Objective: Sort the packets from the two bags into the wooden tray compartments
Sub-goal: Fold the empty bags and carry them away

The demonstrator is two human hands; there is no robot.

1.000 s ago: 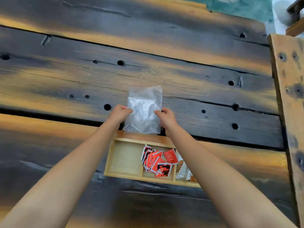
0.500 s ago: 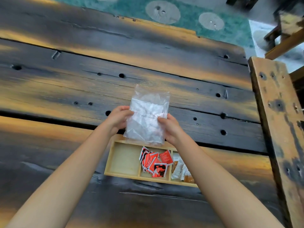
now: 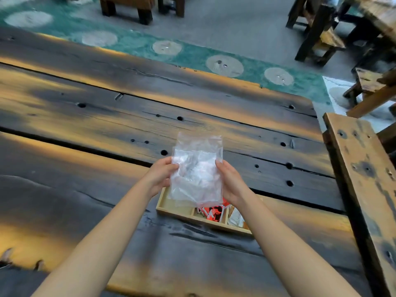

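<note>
Both hands, left hand (image 3: 161,175) and right hand (image 3: 230,183), pinch a crinkled clear plastic bag (image 3: 196,171) by its side edges above the wooden tray (image 3: 171,209), which holds red packets (image 3: 212,213).

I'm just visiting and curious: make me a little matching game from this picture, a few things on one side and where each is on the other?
Things:
1. clear plastic bag
2. red packets
3. pale packets
4. wooden tray

Places:
A. middle compartment of the tray
B. lying on the dark plank table
C. held between left hand and right hand
D. right compartment of the tray

Pairs: 1-C, 2-A, 3-D, 4-B
</note>
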